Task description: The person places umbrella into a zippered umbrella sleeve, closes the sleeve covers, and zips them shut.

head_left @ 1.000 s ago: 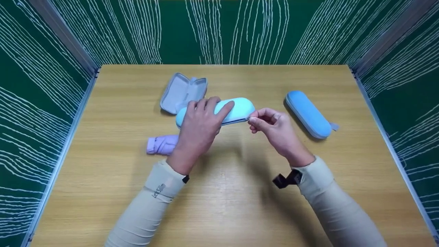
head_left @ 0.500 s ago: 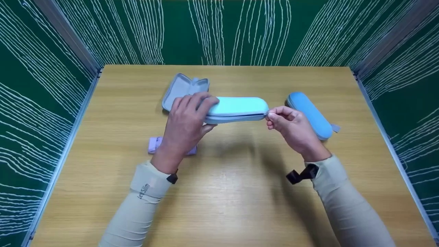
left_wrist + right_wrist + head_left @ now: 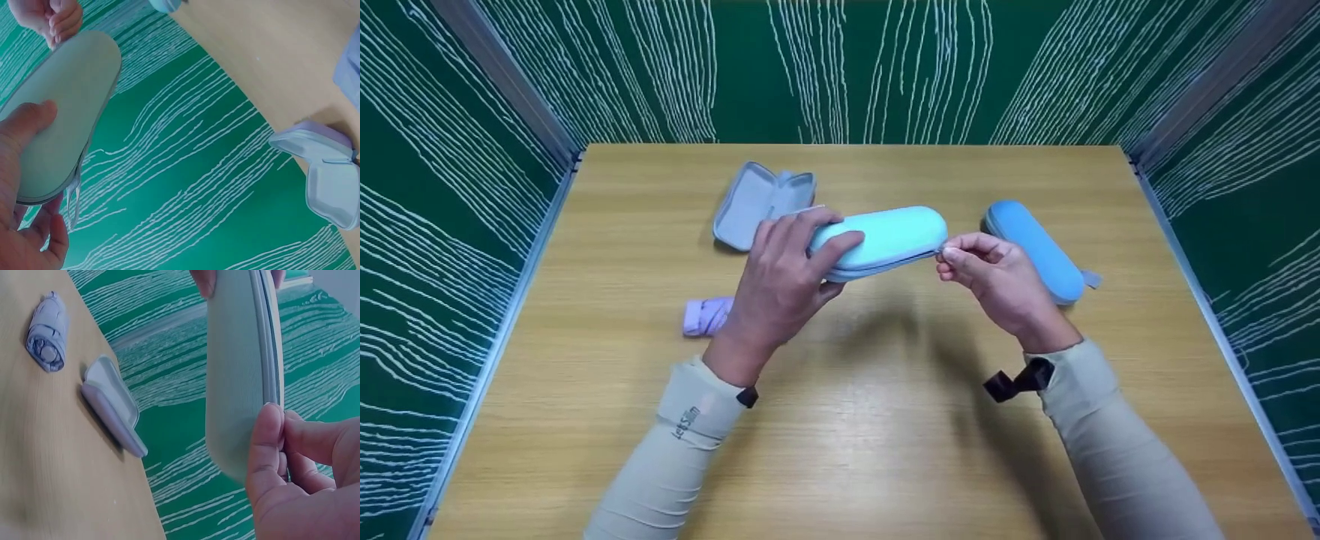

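A pale turquoise zip case (image 3: 892, 236), long with rounded ends, is held up above the table. My left hand (image 3: 780, 289) grips its left end; in the left wrist view the thumb lies across the face of the case (image 3: 79, 84) and other fingers are underneath. At the right end, my right hand (image 3: 990, 281) pinches something small at the zip seam between thumb and forefinger. The right wrist view shows these fingers (image 3: 264, 439) on the seam; the zip pull itself is hidden. A dark line runs along the seam.
Behind the left hand lies an opened grey-blue hard case (image 3: 750, 206). A folded purple umbrella (image 3: 707, 316) is partly covered by the left hand and wrist. To the right rests a blue zip case (image 3: 1039, 251) with a small tab. Green walls enclose the wooden table (image 3: 855, 450).
Both hands and the turquoise case shifted right, the right hand staying at its right end. The left hand moved back along the case, then the case tilted, its right end rising.
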The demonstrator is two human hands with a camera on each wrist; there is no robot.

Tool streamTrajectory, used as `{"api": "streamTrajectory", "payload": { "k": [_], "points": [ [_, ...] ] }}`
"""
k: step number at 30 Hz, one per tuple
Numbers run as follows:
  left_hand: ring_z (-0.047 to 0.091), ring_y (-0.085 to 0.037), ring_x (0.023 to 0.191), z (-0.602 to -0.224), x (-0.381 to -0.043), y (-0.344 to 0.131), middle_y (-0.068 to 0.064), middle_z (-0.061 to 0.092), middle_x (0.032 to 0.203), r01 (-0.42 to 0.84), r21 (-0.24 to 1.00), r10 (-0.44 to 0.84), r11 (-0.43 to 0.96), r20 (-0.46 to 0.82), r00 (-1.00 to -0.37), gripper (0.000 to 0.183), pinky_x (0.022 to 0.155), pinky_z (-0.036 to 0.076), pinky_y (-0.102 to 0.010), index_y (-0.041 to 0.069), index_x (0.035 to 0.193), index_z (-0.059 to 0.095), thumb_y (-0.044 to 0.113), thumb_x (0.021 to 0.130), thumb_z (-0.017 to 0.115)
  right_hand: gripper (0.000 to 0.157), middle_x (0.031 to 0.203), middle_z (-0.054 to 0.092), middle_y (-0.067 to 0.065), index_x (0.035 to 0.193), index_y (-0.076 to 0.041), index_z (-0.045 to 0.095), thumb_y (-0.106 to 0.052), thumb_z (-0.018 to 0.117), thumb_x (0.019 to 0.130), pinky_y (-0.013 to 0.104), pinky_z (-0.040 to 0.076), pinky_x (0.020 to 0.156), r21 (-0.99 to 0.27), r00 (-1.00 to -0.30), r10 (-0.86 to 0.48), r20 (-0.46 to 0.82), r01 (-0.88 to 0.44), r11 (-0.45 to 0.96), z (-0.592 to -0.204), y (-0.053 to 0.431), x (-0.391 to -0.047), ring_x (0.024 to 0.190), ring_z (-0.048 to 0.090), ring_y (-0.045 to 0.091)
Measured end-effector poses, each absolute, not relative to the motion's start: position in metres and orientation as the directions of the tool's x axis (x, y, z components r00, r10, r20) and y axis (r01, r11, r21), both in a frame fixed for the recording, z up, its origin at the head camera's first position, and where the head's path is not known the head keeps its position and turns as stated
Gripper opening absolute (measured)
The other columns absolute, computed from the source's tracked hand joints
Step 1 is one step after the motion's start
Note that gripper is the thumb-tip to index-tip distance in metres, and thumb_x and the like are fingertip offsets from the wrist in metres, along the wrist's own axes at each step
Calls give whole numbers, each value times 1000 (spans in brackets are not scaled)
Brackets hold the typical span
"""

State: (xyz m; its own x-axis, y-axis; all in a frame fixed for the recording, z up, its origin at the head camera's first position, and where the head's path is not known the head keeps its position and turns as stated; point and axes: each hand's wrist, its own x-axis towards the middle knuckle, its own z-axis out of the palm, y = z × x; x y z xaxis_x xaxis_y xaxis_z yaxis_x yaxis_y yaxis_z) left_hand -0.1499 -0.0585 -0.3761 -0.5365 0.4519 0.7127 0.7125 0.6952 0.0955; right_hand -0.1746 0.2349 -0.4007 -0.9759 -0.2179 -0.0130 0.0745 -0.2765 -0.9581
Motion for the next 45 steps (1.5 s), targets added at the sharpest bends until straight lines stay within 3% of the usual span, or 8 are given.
{"api": "streamTrajectory", "payload": {
  "k": [13,21,26,30,35,40,45],
  "points": [
    [58,-33,117,-381,-149,-44,-12,57,131,692,16,438,722,763,-475,53,87,45,-46,23,132,61,30,86,86,4,93,66,13,98,7,67,3,65,99,31,59,82,-956,-947,-317,48,49,-291,-386,205,-160,83,66,20],
    [59,-32,110,-381,-149,-41,-12,59,128,683,42,408,729,775,-483,62,83,42,-44,12,131,55,25,81,89,5,91,64,12,98,2,66,4,62,100,30,57,80,-960,-912,-392,124,-11,-279,-379,194,-153,82,63,20],
    [59,-30,113,-379,-147,-41,-11,61,129,705,63,398,707,787,-470,65,87,39,-47,10,131,54,28,80,90,5,91,63,7,99,-3,64,0,61,102,27,54,79,-915,-860,-462,215,-13,-403,-385,198,-158,83,61,18],
    [58,-29,116,-378,-148,-41,-11,60,131,739,84,412,669,785,-463,68,94,40,-48,10,135,51,33,83,88,7,92,64,5,101,-4,65,-1,60,103,24,52,78,-836,-828,-492,269,53,-546,-396,202,-163,83,61,15],
    [56,-27,122,-385,-154,-43,-9,58,134,796,196,412,572,771,-486,75,96,43,-44,12,139,48,33,81,90,5,94,65,4,104,-3,66,-2,61,102,21,51,77,-726,-801,-519,299,163,-669,-404,204,-164,82,64,12],
    [54,-21,132,-391,-160,-44,-5,59,141,851,308,445,425,748,-493,78,104,42,-41,14,143,47,25,80,92,5,95,65,5,105,-2,65,-3,61,103,20,51,77,-693,-762,-562,321,216,-688,-408,206,-166,84,64,12],
    [54,-21,134,-394,-160,-42,-5,59,144,888,313,509,336,733,-451,74,109,42,-40,14,145,47,19,84,88,9,94,65,5,106,-1,66,-1,57,104,20,52,77,-729,-738,-593,323,206,-653,-411,211,-168,83,63,11]
  ]
}}
